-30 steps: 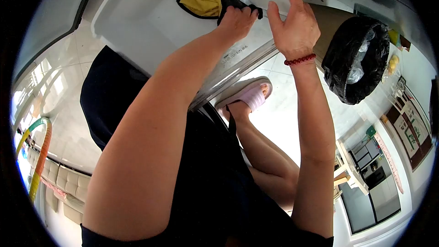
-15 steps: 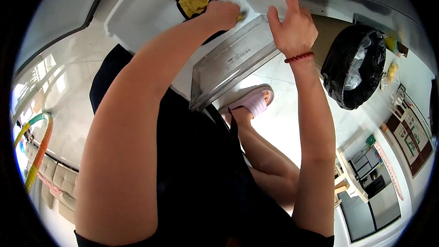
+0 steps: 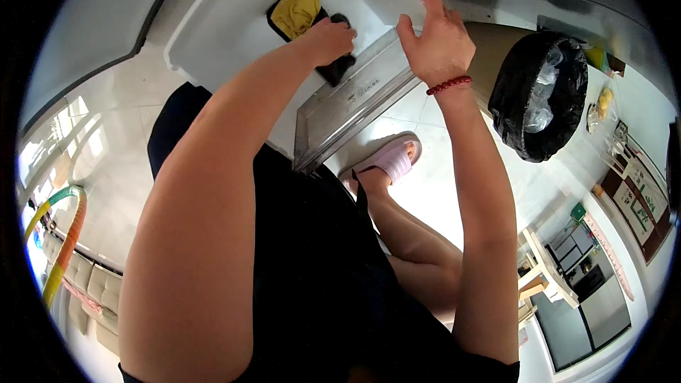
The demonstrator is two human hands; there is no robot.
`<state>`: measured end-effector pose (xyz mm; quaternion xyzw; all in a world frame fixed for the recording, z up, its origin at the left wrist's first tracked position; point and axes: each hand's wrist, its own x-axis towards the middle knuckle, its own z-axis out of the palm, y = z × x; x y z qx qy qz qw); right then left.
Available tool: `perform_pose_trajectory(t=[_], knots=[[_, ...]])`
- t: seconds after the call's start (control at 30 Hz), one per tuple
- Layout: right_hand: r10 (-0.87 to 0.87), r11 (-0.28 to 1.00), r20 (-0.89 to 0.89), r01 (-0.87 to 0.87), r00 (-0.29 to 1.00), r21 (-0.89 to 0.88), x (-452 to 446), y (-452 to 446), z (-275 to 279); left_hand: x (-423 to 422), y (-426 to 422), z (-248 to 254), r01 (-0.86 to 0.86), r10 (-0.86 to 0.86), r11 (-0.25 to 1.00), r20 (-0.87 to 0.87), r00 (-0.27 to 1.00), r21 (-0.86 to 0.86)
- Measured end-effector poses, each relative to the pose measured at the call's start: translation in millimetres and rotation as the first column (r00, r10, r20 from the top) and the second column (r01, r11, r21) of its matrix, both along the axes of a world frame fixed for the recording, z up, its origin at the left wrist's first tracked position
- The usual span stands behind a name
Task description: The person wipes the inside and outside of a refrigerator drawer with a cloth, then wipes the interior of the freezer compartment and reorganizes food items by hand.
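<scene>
A white drawer (image 3: 220, 35) with a grey, translucent front panel (image 3: 347, 103) is pulled out before me. Inside it lies a yellow cloth (image 3: 296, 13) with black edging. My left hand (image 3: 328, 44) reaches into the drawer, fingers closed on a dark, soft cloth (image 3: 338, 69) beside the yellow one; its fingertips are partly hidden. At the drawer's right corner, my right hand (image 3: 441, 46) grips the rim, thumb on the inner side and the other fingers over the edge. A red bead bracelet (image 3: 449, 85) circles that wrist.
A bin with a black bag (image 3: 521, 99) stands to the right, clear plastic inside. My foot in a pink slipper (image 3: 390, 159) is below the drawer front. At the left are a coloured hoop (image 3: 79, 223) and a beige sofa (image 3: 99, 287). A white stool (image 3: 543, 269) is at the lower right.
My left hand has shifted slightly left and down inside the drawer, and more of the dark cloth shows around it. My right hand keeps its place on the rim while the view shifts slightly.
</scene>
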<state>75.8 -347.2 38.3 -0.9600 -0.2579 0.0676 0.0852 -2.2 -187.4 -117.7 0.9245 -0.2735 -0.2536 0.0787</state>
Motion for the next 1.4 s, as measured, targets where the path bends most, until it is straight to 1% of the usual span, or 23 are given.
perform_pose_trajectory(t=[0.03,0.1,0.13,0.23,0.3,0.37,0.47,0.57,0.63,0.7,0.8,0.83,0.9,0.93,0.97,1.0,1.03,1.07,1.13,1.17,1.23,1.3,1.4], knots=[[-0.007,1.000,-0.011,0.007,1.000,-0.002,-0.4,0.2,1.4,4.5,5.5,1.1,0.095,-0.093,0.995,-0.063,0.994,0.027],[-0.025,1.000,-0.032,0.025,0.999,-0.009,-0.6,0.4,3.2,10.4,15.0,6.7,0.122,-0.082,0.985,-0.295,0.952,0.122],[-0.028,1.000,-0.025,0.028,0.999,0.001,-1.2,0.1,1.4,16.4,16.7,36.0,0.189,-0.113,0.962,-0.343,0.932,0.197],[-0.033,0.999,-0.013,0.034,0.999,0.020,0.0,-1.9,-3.5,29.6,24.9,39.2,-0.121,0.163,0.981,-0.298,0.941,0.154],[-0.034,0.999,-0.020,0.035,0.999,0.038,-0.9,-1.0,-3.5,39.8,27.5,33.1,-0.342,0.342,0.940,-0.006,0.940,0.002],[-0.020,0.999,0.029,0.019,0.999,0.051,-1.1,-1.6,-5.1,45.6,29.3,10.6,-0.475,0.536,0.843,0.326,0.779,-0.253],[-0.006,0.999,0.061,0.002,0.998,0.053,0.1,-2.5,-6.6,29.3,29.6,-15.2,-0.394,0.413,0.911,0.327,0.850,-0.126],[-0.021,0.999,0.015,0.020,1.000,0.043,-3.2,-1.4,-2.5,15.6,23.4,-10.2,-0.259,0.256,0.966,0.137,0.957,0.009],[-0.034,0.998,0.003,0.034,0.999,0.048,1.9,1.5,3.5,-4.8,21.2,-3.9,-0.006,0.013,0.998,-0.116,0.993,0.059],[-0.027,0.999,-0.015,0.028,1.000,0.032,-0.2,-0.4,-0.6,3.4,19.4,18.0,0.041,0.023,0.989,-0.428,0.904,0.141],[-0.025,0.999,-0.017,0.025,1.000,0.040,1.1,-1.6,-0.9,4.1,35.8,31.6,-0.008,0.055,0.996,-0.563,0.824,0.086],[-0.019,0.999,-0.019,0.020,1.000,0.042,-0.6,-1.5,-0.6,1.8,47.1,32.5,-0.147,0.108,0.988,-0.477,0.872,-0.045],[-0.013,1.000,-0.106,0.013,0.994,0.004,1.8,-1.9,3.3,6.0,71.5,35.8,-0.356,0.257,0.872,-0.304,0.917,-0.336],[-0.012,1.000,-0.147,0.010,0.989,-0.018,3.1,-2.0,6.2,12.6,81.7,68.4,-0.387,0.340,0.838,-0.186,0.922,-0.384],[0.018,1.000,-0.047,-0.019,0.999,-0.016,3.2,-2.5,8.5,21.5,92.9,109.7,-0.405,0.420,0.802,-0.067,0.905,-0.439],[0.048,0.999,0.057,-0.047,0.997,-0.017,2.4,-2.9,10.4,22.7,111.3,130.0,-0.344,0.479,0.819,0.217,0.851,-0.459],[0.078,0.997,0.160,-0.075,0.984,-0.023,0.8,2.6,19.2,21.1,129.9,139.1,-0.282,0.505,0.840,0.479,0.718,-0.463],[0.188,0.975,0.303,-0.214,0.934,0.055,0.2,11.2,31.8,18.0,137.3,139.1,-0.365,0.550,0.830,0.515,0.657,-0.421],[0.342,0.935,0.039,-0.344,0.939,0.090,-16.7,42.3,36.6,9.7,150.4,138.0,-0.530,0.616,0.776,0.589,0.523,-0.341],[0.411,0.909,-0.092,-0.400,0.907,0.121,-25.8,61.5,36.1,4.9,149.9,132.7,-0.555,0.638,0.761,0.539,0.550,-0.336],[0.349,0.863,-0.574,-0.493,0.741,-0.112,-37.1,103.5,17.0,0.6,139.6,119.0,-0.594,0.674,0.736,0.437,0.595,-0.326],[0.362,0.741,-0.625,-0.620,0.692,-0.258,-55.4,128.6,-22.8,6.5,143.7,123.2,-0.653,0.696,0.713,0.366,0.618,-0.255],[0.467,0.645,-0.517,-0.677,0.717,-0.356,-82.5,149.2,-61.7,13.3,151.4,120.4,-0.711,0.731,0.677,0.288,0.618,-0.192]])
